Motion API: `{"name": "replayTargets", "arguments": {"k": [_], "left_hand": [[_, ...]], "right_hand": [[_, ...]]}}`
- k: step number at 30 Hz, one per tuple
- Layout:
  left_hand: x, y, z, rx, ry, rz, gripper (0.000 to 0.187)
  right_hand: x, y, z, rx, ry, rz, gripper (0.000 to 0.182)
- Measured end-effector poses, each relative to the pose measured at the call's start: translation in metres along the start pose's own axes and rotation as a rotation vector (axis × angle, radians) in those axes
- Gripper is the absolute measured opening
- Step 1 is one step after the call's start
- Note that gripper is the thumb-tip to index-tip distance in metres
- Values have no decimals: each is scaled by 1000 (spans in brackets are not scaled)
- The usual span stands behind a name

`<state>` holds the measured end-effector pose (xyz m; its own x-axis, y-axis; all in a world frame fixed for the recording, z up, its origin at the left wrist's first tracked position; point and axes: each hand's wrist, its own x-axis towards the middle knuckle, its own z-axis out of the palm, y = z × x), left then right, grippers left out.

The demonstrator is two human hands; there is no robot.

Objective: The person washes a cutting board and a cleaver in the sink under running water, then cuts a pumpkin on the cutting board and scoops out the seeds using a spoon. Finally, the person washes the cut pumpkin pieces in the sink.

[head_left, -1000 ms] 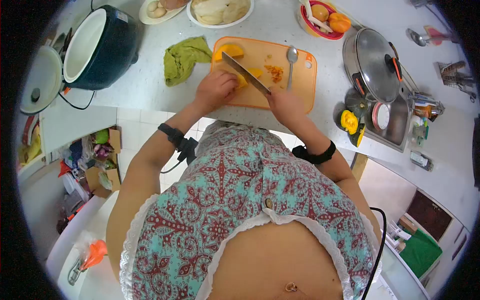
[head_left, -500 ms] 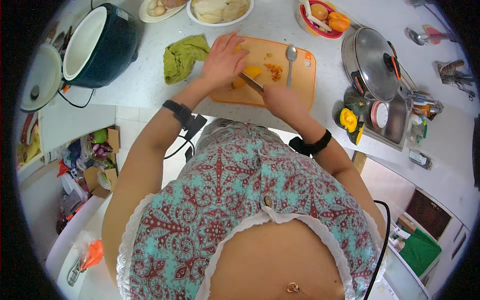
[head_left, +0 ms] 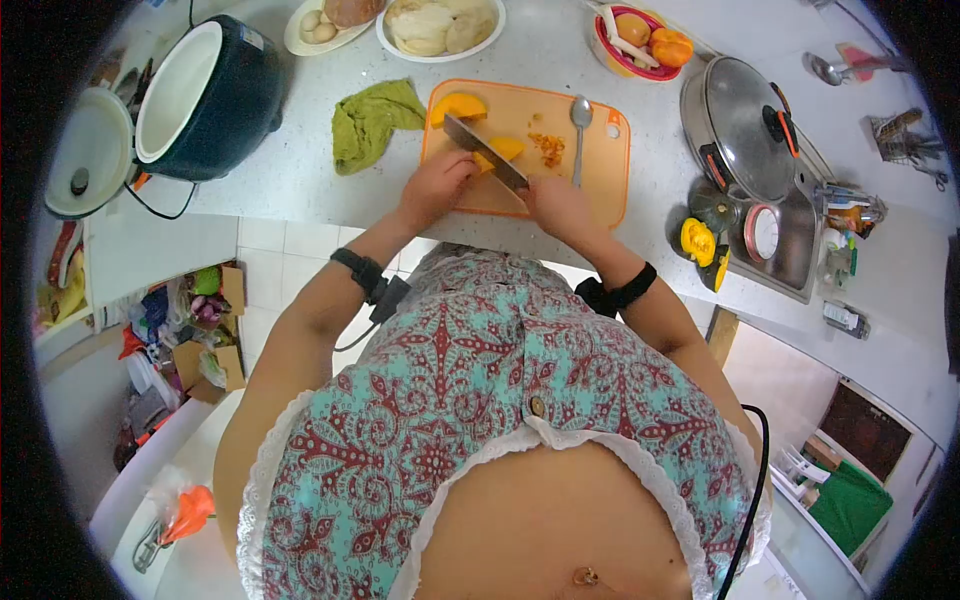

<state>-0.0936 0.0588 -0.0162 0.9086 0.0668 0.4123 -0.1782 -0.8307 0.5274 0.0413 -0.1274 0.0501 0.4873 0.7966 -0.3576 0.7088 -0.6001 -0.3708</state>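
Note:
My right hand point(head_left: 560, 207) grips the handle of a kitchen knife point(head_left: 472, 138), its blade slanting up to the left above the orange cutting board point(head_left: 590, 180). Partly behind the blade lies a piece of pumpkin point(head_left: 508, 149). My left hand point(head_left: 438, 188) is closed at that piece's near-left end, fingertips just below the blade. Another pumpkin piece point(head_left: 460, 107) rests at the board's far-left corner. Scraped pumpkin seeds and pulp point(head_left: 549, 148) sit mid-board, with a metal spoon point(head_left: 580, 113) to their right.
A green cloth point(head_left: 372, 125) lies left of the board. Farther left stands a dark pot point(head_left: 225, 100). Behind are a white bowl of dough point(head_left: 440, 28) and a red basket point(head_left: 660, 70). To the right are a lidded pan point(head_left: 745, 125), cut pumpkin point(head_left: 697, 240) and the sink point(head_left: 790, 275).
My left hand has moved from the board's far-left part toward me, uncovering the far pumpkin piece. The knife, still in my right hand, now points farther left with more blade showing.

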Motion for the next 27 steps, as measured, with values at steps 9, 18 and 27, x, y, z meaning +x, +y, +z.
{"name": "replayTargets", "arguments": {"k": [9,18,27], "left_hand": [[-5,-2,3,-18,14,29,16],[-4,-1,1,29,84,44,12],[-3,-10,9,43,89,108,11]], "right_hand": [[-9,-7,-27,6,-5,70,36],[-20,-26,-29,-148,-61,21,33],[-4,-21,-14,-109,-81,-58,26]]}}
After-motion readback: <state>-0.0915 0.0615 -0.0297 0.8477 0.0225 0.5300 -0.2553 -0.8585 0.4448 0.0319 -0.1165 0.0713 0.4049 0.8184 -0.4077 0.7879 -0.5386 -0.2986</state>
